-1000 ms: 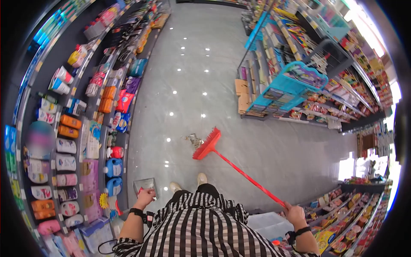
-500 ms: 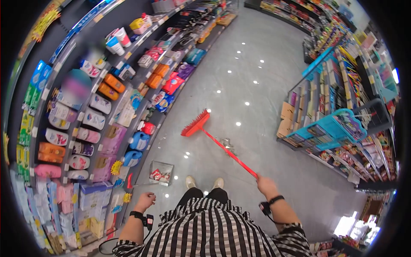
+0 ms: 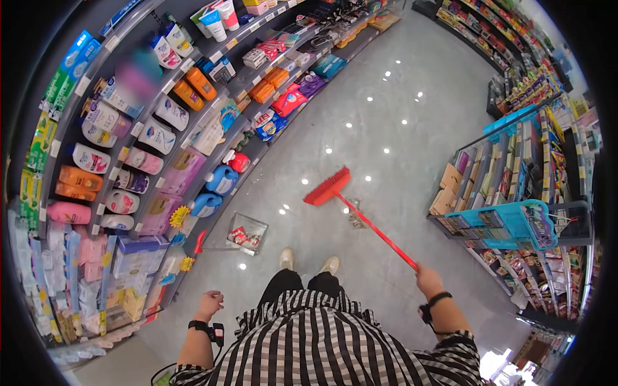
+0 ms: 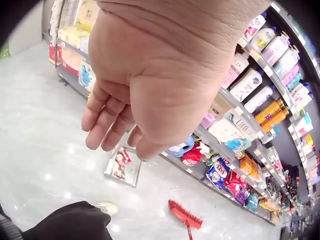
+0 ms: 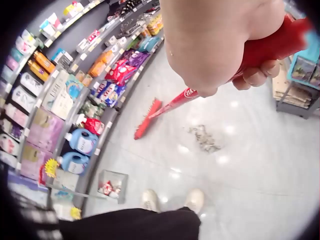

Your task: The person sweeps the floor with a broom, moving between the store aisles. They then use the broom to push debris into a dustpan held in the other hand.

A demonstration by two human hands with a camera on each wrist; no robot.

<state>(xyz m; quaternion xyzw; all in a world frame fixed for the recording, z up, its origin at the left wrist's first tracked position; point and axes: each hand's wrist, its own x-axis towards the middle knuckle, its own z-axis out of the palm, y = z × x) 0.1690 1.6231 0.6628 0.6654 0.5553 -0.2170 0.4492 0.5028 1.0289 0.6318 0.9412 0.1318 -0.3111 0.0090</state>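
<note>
My right hand (image 3: 430, 283) grips the red broom's handle (image 3: 386, 241) near its top end. In the head view the broom head (image 3: 327, 186) lies past a small heap of greyish debris (image 3: 356, 213), and the handle crosses over that heap. The right wrist view has the debris (image 5: 204, 139) on the floor, to the right of the red broom head (image 5: 148, 120). My left hand (image 3: 209, 303) hangs at my left side, fingers loosely bent and holding nothing. Ahead of it, a dustpan (image 3: 259, 226) containing red wrappers (image 3: 239, 235) sits on the floor, its red grip (image 3: 200, 242) toward the shelves.
Shelves of bottles and packets (image 3: 158, 138) run along my left. To the right stands a blue-fronted rack of books (image 3: 496, 225). My shoes (image 3: 287, 258) are on the shiny grey floor (image 3: 309, 225), just right of the dustpan.
The head view has turned. The broom head has moved from beside the debris to beyond it, the handle now crossing over. My left hand no longer overlaps the dustpan in view.
</note>
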